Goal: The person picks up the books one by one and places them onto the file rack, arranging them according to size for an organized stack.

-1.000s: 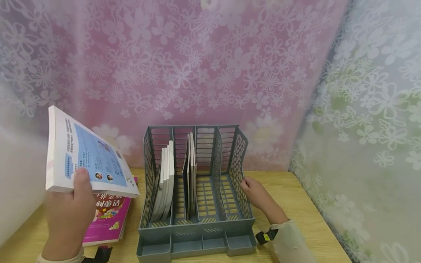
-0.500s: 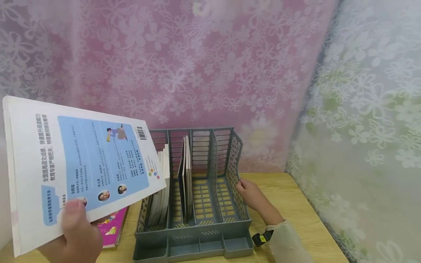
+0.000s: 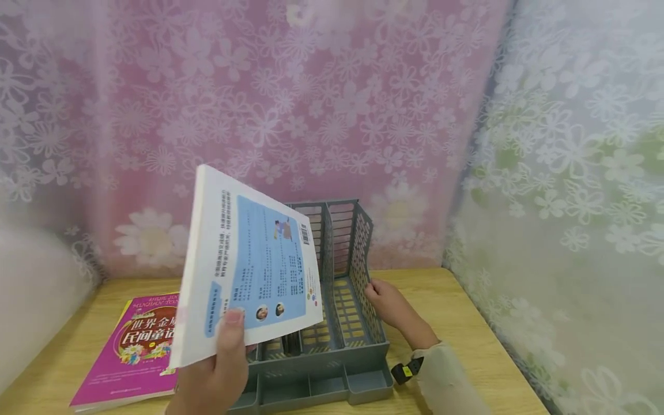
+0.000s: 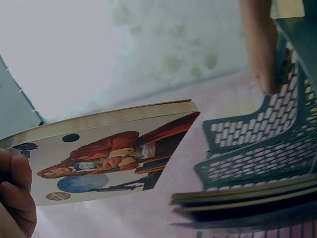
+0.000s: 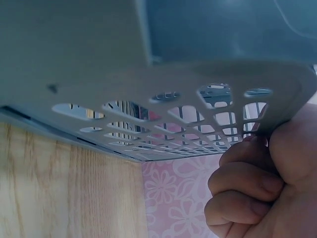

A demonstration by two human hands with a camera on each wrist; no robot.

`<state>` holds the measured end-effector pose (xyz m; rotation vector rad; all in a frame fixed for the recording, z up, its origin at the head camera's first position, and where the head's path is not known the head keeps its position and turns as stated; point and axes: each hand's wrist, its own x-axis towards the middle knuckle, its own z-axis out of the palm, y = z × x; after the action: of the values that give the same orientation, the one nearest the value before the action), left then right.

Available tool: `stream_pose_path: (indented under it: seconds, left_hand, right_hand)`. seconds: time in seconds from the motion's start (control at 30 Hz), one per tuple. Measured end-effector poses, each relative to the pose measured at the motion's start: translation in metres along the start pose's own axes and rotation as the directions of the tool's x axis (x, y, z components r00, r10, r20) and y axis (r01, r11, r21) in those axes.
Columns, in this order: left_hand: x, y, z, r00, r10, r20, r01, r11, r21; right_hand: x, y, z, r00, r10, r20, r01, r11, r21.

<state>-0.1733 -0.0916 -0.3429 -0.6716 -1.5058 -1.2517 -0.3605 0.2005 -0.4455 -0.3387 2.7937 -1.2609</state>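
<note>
A white book (image 3: 264, 271) with a blue panel on its back cover is gripped at its lower edge by my left hand (image 3: 215, 366), thumb on the near cover. The left wrist view shows the book's other cover (image 4: 109, 163), with a figure in red and a blue globe. The book is held up in front of the left part of a grey desk file rack (image 3: 358, 311), hiding most of the books there. My right hand (image 3: 391, 302) pinches the rack's right side wall; in the right wrist view its curled fingers (image 5: 242, 183) hold the perforated panel's edge.
A magenta book (image 3: 124, 357) lies flat on the wooden table (image 3: 446, 323) left of the rack. Small open trays (image 3: 327, 386) run along the rack's front. Upright books (image 4: 247, 201) stand in the rack. A pink floral curtain (image 3: 311, 115) hangs behind.
My left hand has carried the white book rightward, from beside the rack to in front of its left compartments, uncovering more of the magenta book. My right hand keeps its hold on the rack.
</note>
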Motion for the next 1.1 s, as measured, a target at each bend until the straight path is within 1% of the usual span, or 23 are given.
stream_pose_path:
  seconds: [0.07,0.1,0.2,0.23,0.3,0.37,0.43,0.5,0.53,0.6,0.67,0.7,0.77,0.83,0.9,0.97,1.03,1.1]
  left_hand:
    - [-0.004,-0.005,0.006,0.996,-0.021,0.086,0.020,1.000,0.011]
    - [-0.005,-0.006,0.010,0.992,-0.043,0.115,0.042,0.999,0.014]
    - [-0.010,-0.013,0.019,0.981,-0.096,0.166,0.098,0.995,0.000]
    - [-0.011,-0.015,0.022,0.978,-0.113,0.176,0.112,0.994,0.019]
    - [-0.014,-0.020,0.027,0.972,-0.146,0.185,0.131,0.987,0.092]
    - [-0.017,-0.025,0.032,0.969,-0.159,0.188,0.125,0.976,0.179]
    - [-0.018,-0.031,0.038,0.967,-0.171,0.191,0.113,0.952,0.284]
    - [-0.019,-0.037,0.046,0.959,-0.200,0.201,0.122,0.931,0.345]
    - [-0.020,-0.040,0.050,0.953,-0.221,0.208,0.137,0.924,0.357]
    - [-0.022,-0.046,0.058,0.935,-0.272,0.229,0.167,0.905,0.392]
    - [-0.024,-0.052,0.066,0.907,-0.339,0.250,0.212,0.880,0.425]
    - [-0.025,-0.055,0.070,0.891,-0.372,0.262,0.231,0.866,0.443]
    - [-0.028,-0.060,0.077,0.860,-0.428,0.278,0.259,0.835,0.485]
    - [-0.030,-0.064,0.083,0.829,-0.477,0.293,0.285,0.810,0.512]
    - [-0.031,-0.067,0.090,0.805,-0.507,0.307,0.295,0.793,0.533]
    - [-0.032,-0.070,0.097,0.788,-0.521,0.327,0.292,0.785,0.546]
    - [-0.033,-0.072,0.102,0.776,-0.528,0.345,0.291,0.785,0.547]
    - [-0.034,-0.075,0.105,0.771,-0.530,0.353,0.283,0.782,0.555]
  right_hand:
    - [0.001,0.000,0.000,1.000,0.002,0.001,-0.002,1.000,-0.002]
    - [0.001,-0.001,-0.001,1.000,0.003,0.000,-0.003,1.000,-0.005]
    - [0.002,0.000,0.002,1.000,0.000,0.002,0.000,1.000,-0.012]
    - [0.002,0.000,0.003,1.000,-0.004,0.000,0.004,1.000,-0.014]
    - [0.002,0.000,0.004,1.000,-0.011,-0.004,0.011,1.000,-0.020]
    - [0.003,0.000,0.004,1.000,-0.016,-0.006,0.016,1.000,-0.026]
    - [0.002,0.000,0.004,1.000,-0.015,-0.009,0.014,0.999,-0.032]
    - [0.001,-0.001,0.003,1.000,-0.013,-0.011,0.013,0.999,-0.029]
    - [0.001,-0.001,0.003,1.000,-0.012,-0.012,0.012,1.000,-0.027]
    - [-0.001,-0.001,0.002,1.000,-0.012,-0.013,0.012,1.000,-0.019]
    - [0.000,0.000,0.002,1.000,-0.014,-0.006,0.014,1.000,-0.009]
    - [0.000,0.000,0.002,1.000,-0.014,-0.002,0.014,1.000,-0.008]
    - [0.001,0.001,0.002,1.000,-0.015,0.004,0.015,1.000,-0.005]
    - [0.002,0.002,0.003,1.000,-0.014,0.005,0.014,1.000,-0.003]
    - [0.003,0.002,0.003,1.000,-0.019,-0.002,0.019,1.000,-0.004]
    - [0.003,0.001,0.002,1.000,-0.019,-0.009,0.019,1.000,0.000]
    - [0.002,0.001,0.002,1.000,-0.018,-0.013,0.018,1.000,0.009]
    - [0.001,0.000,0.002,1.000,-0.014,-0.010,0.014,1.000,0.014]
